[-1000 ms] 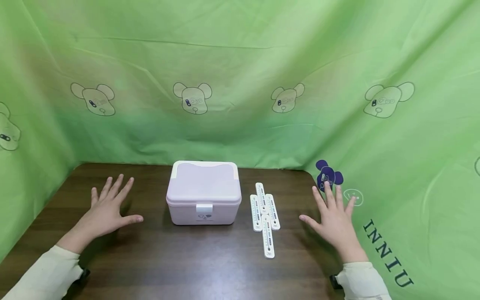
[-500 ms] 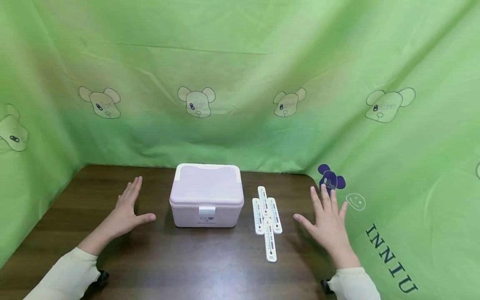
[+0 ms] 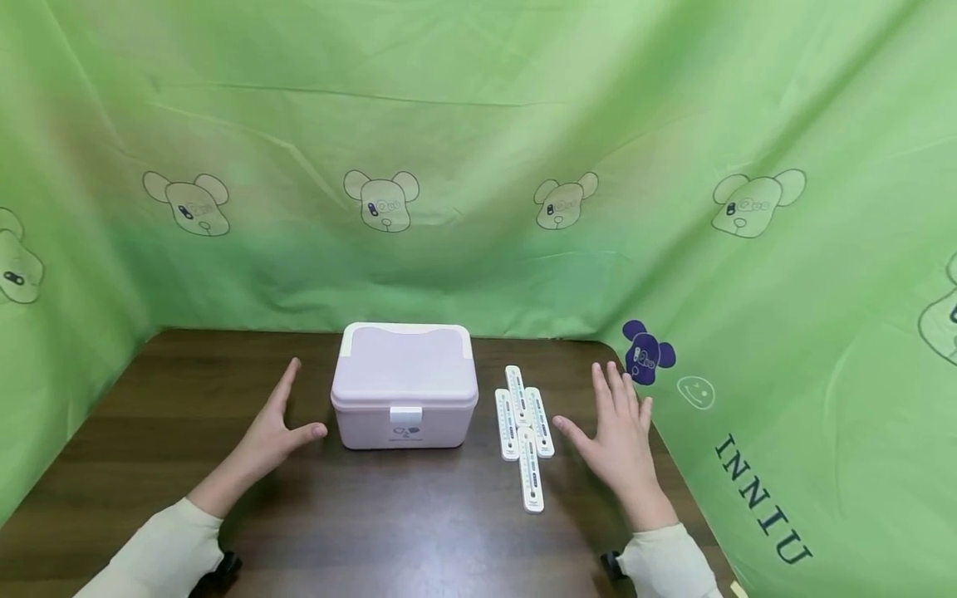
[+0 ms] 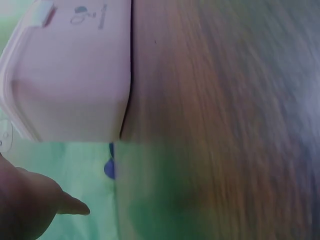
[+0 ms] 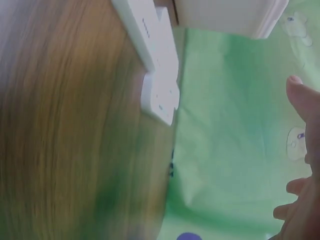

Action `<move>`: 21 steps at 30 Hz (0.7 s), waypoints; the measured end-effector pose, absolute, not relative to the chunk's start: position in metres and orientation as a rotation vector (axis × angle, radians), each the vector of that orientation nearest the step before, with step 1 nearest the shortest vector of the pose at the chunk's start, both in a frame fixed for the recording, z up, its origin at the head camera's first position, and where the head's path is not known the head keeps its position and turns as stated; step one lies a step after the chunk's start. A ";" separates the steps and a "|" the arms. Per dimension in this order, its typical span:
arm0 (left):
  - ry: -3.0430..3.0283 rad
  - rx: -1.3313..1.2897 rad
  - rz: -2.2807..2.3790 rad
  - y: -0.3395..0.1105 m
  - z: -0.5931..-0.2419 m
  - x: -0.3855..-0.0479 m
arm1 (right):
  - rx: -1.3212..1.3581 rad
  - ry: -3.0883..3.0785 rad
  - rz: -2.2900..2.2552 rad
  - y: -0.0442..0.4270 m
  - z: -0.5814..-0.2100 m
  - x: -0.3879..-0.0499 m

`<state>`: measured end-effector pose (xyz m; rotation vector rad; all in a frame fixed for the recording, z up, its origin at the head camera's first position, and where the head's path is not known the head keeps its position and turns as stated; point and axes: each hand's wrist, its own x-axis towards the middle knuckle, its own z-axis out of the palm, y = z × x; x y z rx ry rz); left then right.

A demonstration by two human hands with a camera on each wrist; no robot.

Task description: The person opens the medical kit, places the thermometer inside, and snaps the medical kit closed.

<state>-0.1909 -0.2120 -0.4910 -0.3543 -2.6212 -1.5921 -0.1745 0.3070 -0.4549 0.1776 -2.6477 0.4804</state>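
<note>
A pale lilac lidded box (image 3: 404, 386) stands closed on the table, its white latch (image 3: 406, 416) at the front. Several white thermometers (image 3: 530, 471) lie flat to the right of the box in a cross-like cluster. My left hand (image 3: 262, 440) hovers left of the box, fingers straight and thumb pointing toward it, touching nothing. Just right of the thermometers, my right hand (image 3: 619, 444) is held with fingers extended and thumb spread, apart from them. The left wrist view shows the box side (image 4: 70, 75); blurred thermometers (image 5: 157, 65) appear in the right wrist view.
The dark brown wooden table (image 3: 359, 531) reaches back to a green cloth backdrop (image 3: 478, 274) printed with bear heads. The cloth also runs along the left and right sides of the table.
Both hands have moved inward: the left toward the box, the right toward the thermometers. The left hand has turned more edge-on. The box and thermometers stay in place.
</note>
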 end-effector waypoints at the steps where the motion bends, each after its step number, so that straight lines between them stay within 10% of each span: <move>1: -2.618 -0.349 -1.598 -0.209 -0.491 -0.191 | 0.177 -2.639 0.493 0.304 -0.454 -0.174; 21: -2.476 -0.156 -1.720 -0.165 -0.500 -0.187 | 0.225 -2.554 0.641 0.244 -0.458 -0.166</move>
